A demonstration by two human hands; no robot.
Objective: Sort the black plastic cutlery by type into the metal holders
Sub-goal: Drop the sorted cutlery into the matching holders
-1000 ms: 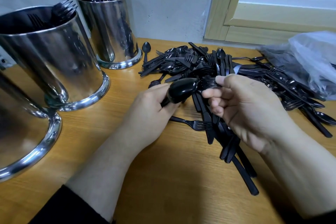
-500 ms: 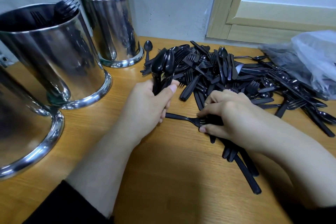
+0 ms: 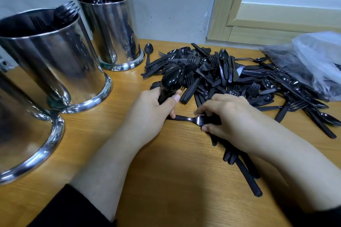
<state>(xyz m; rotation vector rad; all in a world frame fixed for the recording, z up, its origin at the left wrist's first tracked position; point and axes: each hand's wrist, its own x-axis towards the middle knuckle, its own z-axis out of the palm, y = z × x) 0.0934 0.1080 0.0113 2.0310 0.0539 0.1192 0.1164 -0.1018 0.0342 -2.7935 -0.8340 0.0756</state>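
While the left hand (image 3: 155, 108) grips a bunch of spoons (image 3: 171, 79), bowls up, the right hand (image 3: 227, 114) pinches a fork (image 3: 191, 119) lying crosswise on the counter (image 3: 166, 180), handle pointing left; the spoon holder (image 3: 112, 31) stands beyond, far left.

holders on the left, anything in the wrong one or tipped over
Nothing stands out. The fork holder shows only fork tines, the spoon holder only spoon bowls, both upright. The nearest holder's contents are out of frame.
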